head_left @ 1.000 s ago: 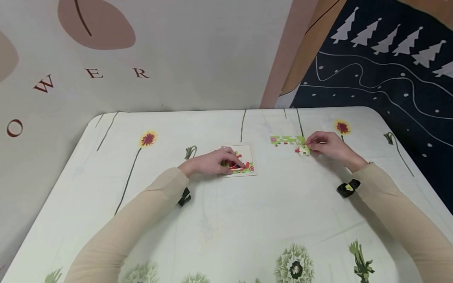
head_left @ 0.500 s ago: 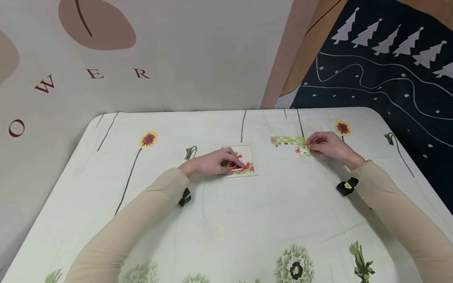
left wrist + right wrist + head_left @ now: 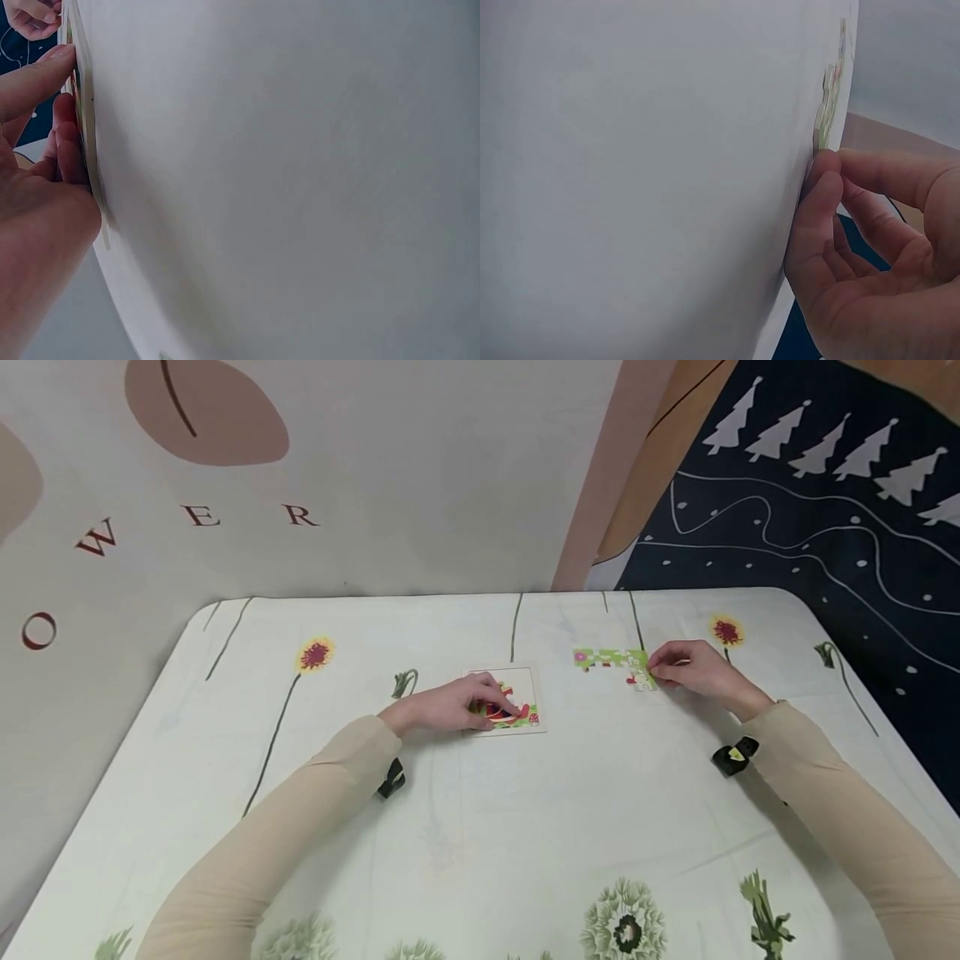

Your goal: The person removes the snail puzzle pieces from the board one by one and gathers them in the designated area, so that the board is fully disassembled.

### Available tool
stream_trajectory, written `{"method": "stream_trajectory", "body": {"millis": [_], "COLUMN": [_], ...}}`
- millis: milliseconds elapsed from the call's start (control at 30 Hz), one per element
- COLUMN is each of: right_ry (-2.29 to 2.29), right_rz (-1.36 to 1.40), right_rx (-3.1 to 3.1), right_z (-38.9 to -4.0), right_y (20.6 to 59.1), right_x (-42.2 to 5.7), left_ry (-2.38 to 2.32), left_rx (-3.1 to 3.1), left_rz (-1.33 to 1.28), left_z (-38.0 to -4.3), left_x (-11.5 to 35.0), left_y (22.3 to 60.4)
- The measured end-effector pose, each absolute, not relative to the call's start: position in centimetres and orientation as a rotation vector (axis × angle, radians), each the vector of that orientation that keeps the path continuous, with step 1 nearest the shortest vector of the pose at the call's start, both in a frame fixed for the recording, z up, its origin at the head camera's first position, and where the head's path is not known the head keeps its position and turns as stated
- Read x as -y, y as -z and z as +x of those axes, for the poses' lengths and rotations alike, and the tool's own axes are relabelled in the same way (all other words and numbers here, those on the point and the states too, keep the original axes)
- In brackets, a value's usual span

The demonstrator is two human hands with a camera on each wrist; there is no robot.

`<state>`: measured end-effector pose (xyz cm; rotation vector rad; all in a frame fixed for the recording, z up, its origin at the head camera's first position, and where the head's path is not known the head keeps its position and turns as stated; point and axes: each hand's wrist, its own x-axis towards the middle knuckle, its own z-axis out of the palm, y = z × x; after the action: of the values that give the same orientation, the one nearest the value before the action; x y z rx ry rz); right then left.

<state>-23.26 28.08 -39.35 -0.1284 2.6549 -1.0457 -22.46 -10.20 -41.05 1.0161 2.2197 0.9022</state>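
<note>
My left hand (image 3: 453, 703) rests with spread fingers on a small framed picture board (image 3: 540, 693) near the middle of the table. The board has a pale border, with red shapes and green ground partly hidden under the fingers. In the left wrist view, the board (image 3: 88, 120) appears edge-on beneath the left hand (image 3: 49, 142). To the right lie joined jigsaw pieces (image 3: 611, 657), green with white and a pink flower, forming a corner shape. My right hand (image 3: 693, 670) pinches with thumb and forefinger at their right edge. The right wrist view shows its fingertips right at the end of the pieces (image 3: 828, 112).
A white cloth printed with flowers covers the table (image 3: 480, 827). Behind its far edge stands a pale wall hanging (image 3: 420, 485) with letters, and a dark cloth (image 3: 810, 527) with white trees hangs at the right. A black wrist device (image 3: 735, 757) sits at the right cuff.
My right wrist has shifted very slightly to the left, its fingertips staying at the jigsaw pieces' right edge. The left hand and the board have not moved.
</note>
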Motion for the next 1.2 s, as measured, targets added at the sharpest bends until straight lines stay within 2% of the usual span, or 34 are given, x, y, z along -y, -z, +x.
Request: {"method": "stream_trajectory", "body": {"millis": [333, 767, 1200], "right_ry": [1.112, 1.252, 1.395], "right_rz": [-0.127, -0.262, -0.423], "right_rx": [-2.662, -2.573, -2.476], "right_z": [-22.9, -22.4, -22.8], "right_y": [39.1, 38.1, 38.6], "right_x": [-27.8, -24.7, -21.5], "left_ry": [-0.875, -0.811, -0.91], "left_rx": [-2.277, -2.365, -2.353], "left_rz": [1.043, 1.144, 1.066], "left_z": [-22.1, -21.7, -21.9], "left_x": [10.0, 9.9, 11.0], "left_y": [40.8, 40.1, 40.0]}}
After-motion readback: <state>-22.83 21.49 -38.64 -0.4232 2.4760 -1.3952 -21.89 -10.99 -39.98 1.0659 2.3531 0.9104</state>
